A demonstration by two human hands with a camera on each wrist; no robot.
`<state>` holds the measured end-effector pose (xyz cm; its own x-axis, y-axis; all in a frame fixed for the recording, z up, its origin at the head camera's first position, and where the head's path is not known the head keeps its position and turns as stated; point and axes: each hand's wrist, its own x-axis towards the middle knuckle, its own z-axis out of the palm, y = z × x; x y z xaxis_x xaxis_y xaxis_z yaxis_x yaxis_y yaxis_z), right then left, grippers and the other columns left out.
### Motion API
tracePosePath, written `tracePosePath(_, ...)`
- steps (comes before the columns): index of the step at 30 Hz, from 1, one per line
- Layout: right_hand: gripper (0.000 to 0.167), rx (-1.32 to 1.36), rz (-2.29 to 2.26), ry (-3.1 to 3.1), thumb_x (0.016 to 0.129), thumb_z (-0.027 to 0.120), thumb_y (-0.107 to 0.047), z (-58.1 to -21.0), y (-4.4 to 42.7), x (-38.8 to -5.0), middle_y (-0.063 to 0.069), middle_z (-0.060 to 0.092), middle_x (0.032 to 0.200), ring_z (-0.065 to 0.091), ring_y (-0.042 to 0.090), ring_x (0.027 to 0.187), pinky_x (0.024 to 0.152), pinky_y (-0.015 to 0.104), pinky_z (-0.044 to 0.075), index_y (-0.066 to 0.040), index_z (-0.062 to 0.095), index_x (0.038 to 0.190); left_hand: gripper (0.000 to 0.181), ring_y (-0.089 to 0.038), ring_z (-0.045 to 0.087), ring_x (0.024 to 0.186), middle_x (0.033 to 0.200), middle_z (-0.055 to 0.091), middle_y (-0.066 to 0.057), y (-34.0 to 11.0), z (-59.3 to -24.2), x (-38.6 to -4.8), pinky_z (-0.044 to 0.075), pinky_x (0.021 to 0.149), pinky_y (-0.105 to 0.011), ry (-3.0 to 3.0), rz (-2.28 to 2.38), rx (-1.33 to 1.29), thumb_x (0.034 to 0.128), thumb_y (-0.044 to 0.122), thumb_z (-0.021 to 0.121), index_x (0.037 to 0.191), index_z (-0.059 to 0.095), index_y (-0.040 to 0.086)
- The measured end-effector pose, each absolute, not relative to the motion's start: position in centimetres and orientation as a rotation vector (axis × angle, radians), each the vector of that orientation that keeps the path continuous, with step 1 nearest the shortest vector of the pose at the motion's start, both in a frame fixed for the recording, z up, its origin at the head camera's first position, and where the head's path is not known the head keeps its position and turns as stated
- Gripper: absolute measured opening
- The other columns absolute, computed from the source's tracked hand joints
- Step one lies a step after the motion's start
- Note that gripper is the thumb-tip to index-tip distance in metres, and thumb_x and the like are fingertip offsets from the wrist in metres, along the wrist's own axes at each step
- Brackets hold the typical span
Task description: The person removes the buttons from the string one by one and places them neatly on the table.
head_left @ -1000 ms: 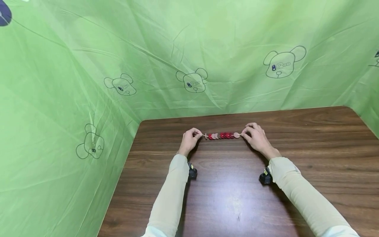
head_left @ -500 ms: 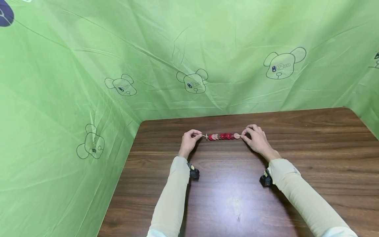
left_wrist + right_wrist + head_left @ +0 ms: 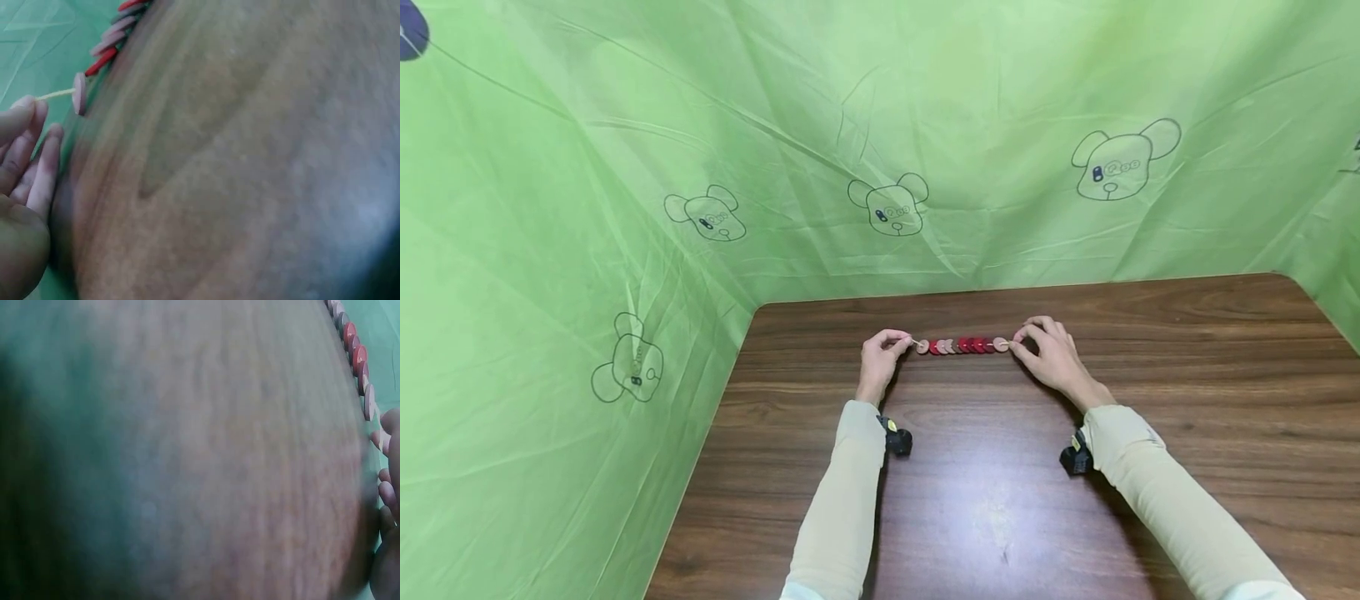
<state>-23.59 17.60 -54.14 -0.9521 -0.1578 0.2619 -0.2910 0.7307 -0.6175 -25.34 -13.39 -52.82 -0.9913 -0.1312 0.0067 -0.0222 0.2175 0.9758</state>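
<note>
A pale string (image 3: 55, 95) carries a row of flat round discs that look like buttons, in pink, red and dark red (image 3: 976, 345). My left hand (image 3: 878, 360) pinches the string's left end between thumb and forefinger, just beside a pink disc (image 3: 922, 347). At the other end my right hand (image 3: 1051, 355) pinches the string close to another pink disc (image 3: 1001, 344). Between the hands the row runs nearly straight, its middle discs overlapping. In the right wrist view the right fingers (image 3: 389, 487) are partly cut off by the frame edge. Whether the discs touch the table is unclear.
The brown wood-grain table (image 3: 970, 467) spreads under both arms, with a bright glare near the front. Green cloth (image 3: 985, 150) with bear-head drawings hangs behind the table and at its left. Black cameras (image 3: 898, 439) sit at both wrists.
The leftmost pink disc has turned from edge-on to face up. My left forearm has shifted slightly right, while both hands keep their pinch on the string.
</note>
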Motion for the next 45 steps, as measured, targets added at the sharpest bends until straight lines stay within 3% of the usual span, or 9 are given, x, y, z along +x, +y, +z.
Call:
tracePosePath(12,0.02,0.369,1.034,-2.719,0.09,0.063,-0.032,-54.36,17.61,-23.52,0.019,0.05,0.126,0.041,0.041,0.114,0.098,0.059,0.028,-0.012,0.064,0.093,0.006,-0.004,0.063,0.072,0.085,0.074,-0.002,-13.3,-53.72,-25.09,0.05,0.065,-0.018,-2.418,-1.691,0.08,0.0826,0.019,0.076,0.086,0.075,0.014)
tracePosePath(45,0.026,0.337,1.116,-2.7,0.09,0.062,-0.033,-54.39,17.66,-23.44,0.02,0.051,0.126,0.041,0.04,0.118,0.103,0.057,0.026,-0.007,0.066,0.094,0.007,-0.004,0.062,0.067,0.08,0.074,-0.004,-13.01,-53.86,-24.85,0.048,0.06,-0.016,-2.34,-1.822,0.132,0.0827,0.018,0.075,0.086,0.076,0.012)
